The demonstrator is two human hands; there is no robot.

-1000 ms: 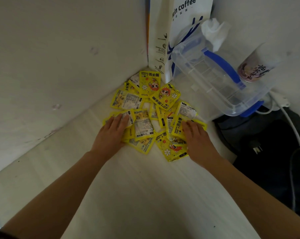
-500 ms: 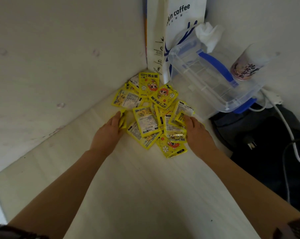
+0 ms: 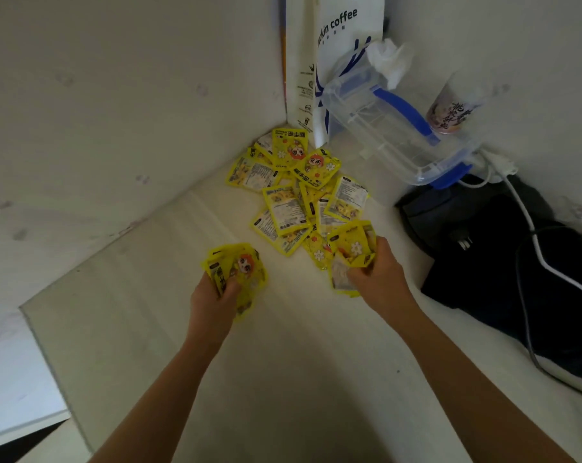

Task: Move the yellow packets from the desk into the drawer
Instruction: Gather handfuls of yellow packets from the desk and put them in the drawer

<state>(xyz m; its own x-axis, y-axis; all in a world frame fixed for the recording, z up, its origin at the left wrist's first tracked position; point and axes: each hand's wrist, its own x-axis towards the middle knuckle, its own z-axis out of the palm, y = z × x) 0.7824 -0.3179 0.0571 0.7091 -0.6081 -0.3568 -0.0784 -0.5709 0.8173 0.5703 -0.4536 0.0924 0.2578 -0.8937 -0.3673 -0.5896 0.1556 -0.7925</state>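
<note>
We see the yellow packets [image 3: 296, 192] lying in a loose heap in the desk [image 3: 283, 362] corner, long axes pointing every way. Half a second ago both hands lay at the heap's edge; now each is lifted clear. The left hand [image 3: 212, 299] grips a bunch [image 3: 236, 272], and the right hand [image 3: 380, 279] grips several more [image 3: 351, 245] just beside the heap.
</note>
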